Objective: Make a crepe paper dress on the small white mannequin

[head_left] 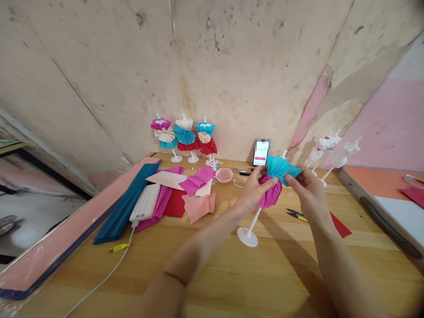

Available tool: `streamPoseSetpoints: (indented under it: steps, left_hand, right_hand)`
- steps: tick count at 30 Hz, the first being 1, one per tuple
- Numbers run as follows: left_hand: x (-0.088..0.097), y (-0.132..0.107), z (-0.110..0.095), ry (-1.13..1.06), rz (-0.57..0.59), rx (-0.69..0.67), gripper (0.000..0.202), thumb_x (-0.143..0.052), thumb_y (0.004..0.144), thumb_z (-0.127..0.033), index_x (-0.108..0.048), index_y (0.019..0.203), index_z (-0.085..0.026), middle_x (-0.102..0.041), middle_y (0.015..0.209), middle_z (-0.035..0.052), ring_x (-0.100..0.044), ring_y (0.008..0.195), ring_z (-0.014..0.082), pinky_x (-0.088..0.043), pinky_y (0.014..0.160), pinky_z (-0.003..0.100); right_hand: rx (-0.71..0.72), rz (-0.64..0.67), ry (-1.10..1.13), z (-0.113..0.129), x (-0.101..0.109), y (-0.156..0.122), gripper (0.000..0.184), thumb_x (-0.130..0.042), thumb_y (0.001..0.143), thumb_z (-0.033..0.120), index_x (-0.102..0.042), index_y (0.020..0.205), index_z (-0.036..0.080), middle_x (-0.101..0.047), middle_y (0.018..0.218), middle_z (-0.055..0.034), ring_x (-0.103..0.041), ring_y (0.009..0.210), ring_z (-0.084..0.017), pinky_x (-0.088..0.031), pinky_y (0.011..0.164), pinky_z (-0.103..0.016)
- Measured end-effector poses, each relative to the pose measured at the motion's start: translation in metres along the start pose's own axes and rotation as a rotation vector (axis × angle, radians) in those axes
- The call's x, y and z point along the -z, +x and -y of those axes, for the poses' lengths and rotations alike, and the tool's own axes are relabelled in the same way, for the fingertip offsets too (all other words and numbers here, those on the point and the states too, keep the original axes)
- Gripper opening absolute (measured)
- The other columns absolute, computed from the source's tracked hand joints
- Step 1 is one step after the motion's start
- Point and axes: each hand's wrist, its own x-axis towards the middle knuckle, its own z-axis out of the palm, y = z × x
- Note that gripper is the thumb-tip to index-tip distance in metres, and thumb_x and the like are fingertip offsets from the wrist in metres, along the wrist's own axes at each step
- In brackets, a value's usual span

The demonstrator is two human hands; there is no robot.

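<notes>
In front of me a small white dress form leans to the right, its round base low over or on the table. It wears a gathered magenta crepe paper skirt. Around its upper part sits a pleated turquoise crepe paper piece. My left hand is closed at the waist, its thumb pressed where turquoise meets magenta. My right hand pinches the right edge of the turquoise paper between thumb and fingers. Yellow-handled thread snips lie on the table below, beside a red paper piece.
Dressed forms stand at the wall, and undressed white ones at the right. Crepe sheets, a white power bank with a cable, a pink bowl and a propped phone occupy the wooden table.
</notes>
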Motion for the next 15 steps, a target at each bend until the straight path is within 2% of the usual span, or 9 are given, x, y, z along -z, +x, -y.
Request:
streamPoseSetpoints:
  steps: [4, 10, 15]
  left_hand:
    - [0.0005, 0.0010, 0.0025, 0.000, -0.012, 0.020, 0.035, -0.071, 0.082, -0.032, -0.058, 0.112, -0.020, -0.066, 0.107, 0.0067, -0.062, 0.098, 0.0179, -0.046, 0.087, 0.032]
    - [0.0012, 0.0012, 0.0049, -0.008, -0.005, 0.014, 0.040, -0.072, 0.081, -0.031, -0.056, 0.116, -0.021, -0.065, 0.109, 0.0066, -0.061, 0.100, 0.0183, -0.046, 0.089, 0.032]
    - [0.0005, 0.0006, 0.0050, -0.012, -0.007, 0.035, 0.038, -0.071, 0.081, -0.034, -0.058, 0.115, -0.023, -0.065, 0.111, 0.0051, -0.060, 0.103, 0.0184, -0.047, 0.089, 0.030]
  right_hand:
    - [0.019, 0.003, -0.031, 0.0010, 0.0006, -0.0003, 0.024, -0.067, 0.084, 0.043, -0.064, 0.099, 0.025, -0.069, 0.096, -0.0035, -0.062, 0.087, -0.022, -0.050, 0.081, -0.038]
    - [0.011, 0.062, -0.107, -0.0035, 0.0035, 0.0013, 0.036, -0.069, 0.081, 0.052, -0.068, 0.104, 0.025, -0.072, 0.096, -0.0056, -0.063, 0.095, -0.027, -0.051, 0.083, -0.043]
    - [0.071, 0.073, -0.149, -0.0077, 0.0049, 0.0019, 0.038, -0.064, 0.084, 0.054, -0.066, 0.110, 0.025, -0.071, 0.095, -0.0053, -0.064, 0.094, -0.026, -0.052, 0.083, -0.043]
